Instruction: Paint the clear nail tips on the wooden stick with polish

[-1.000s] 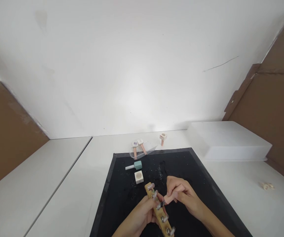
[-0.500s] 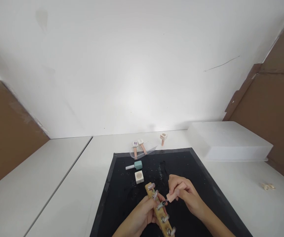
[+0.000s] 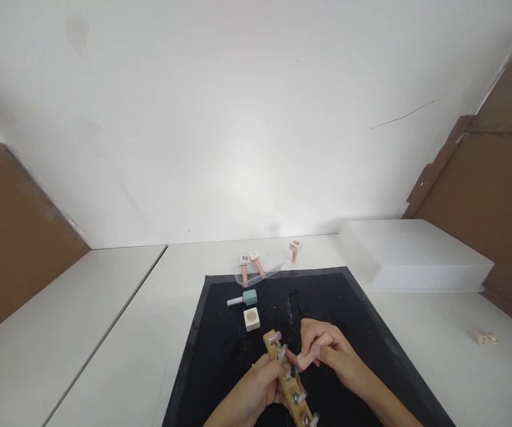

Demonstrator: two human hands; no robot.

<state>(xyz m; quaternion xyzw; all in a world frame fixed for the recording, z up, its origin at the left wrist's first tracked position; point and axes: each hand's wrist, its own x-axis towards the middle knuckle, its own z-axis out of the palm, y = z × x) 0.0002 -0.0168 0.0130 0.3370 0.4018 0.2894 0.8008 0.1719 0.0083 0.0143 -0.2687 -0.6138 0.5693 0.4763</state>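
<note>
A wooden strip (image 3: 290, 388) carrying several clear cylindrical pieces is gripped by my left hand (image 3: 262, 382), its fingers wrapped round the strip's middle. My right hand (image 3: 338, 356) is closed on a pink handle (image 3: 309, 357). The handle's dark lower end meets one of the cylindrical pieces near my left fingertips; the exact contact is too small to tell. Just beyond the strip sits a white square block (image 3: 251, 319) with a round mark on top. A teal bottle with a pale handle (image 3: 249, 298) lies on its side behind that block.
A black mat (image 3: 220, 356) covers the work area. Past its far edge, two white blocks with pink handles (image 3: 244, 274) rest on a clear tray (image 3: 276, 270); another pink-handled block (image 3: 295, 247) is nearby. At right are a translucent bin (image 3: 429, 276) and small beige rings (image 3: 480, 338).
My right hand has moved slightly left and down, bringing the pink handle closer to the strip. Less of the dark end shows. My left hand still holds the strip.
</note>
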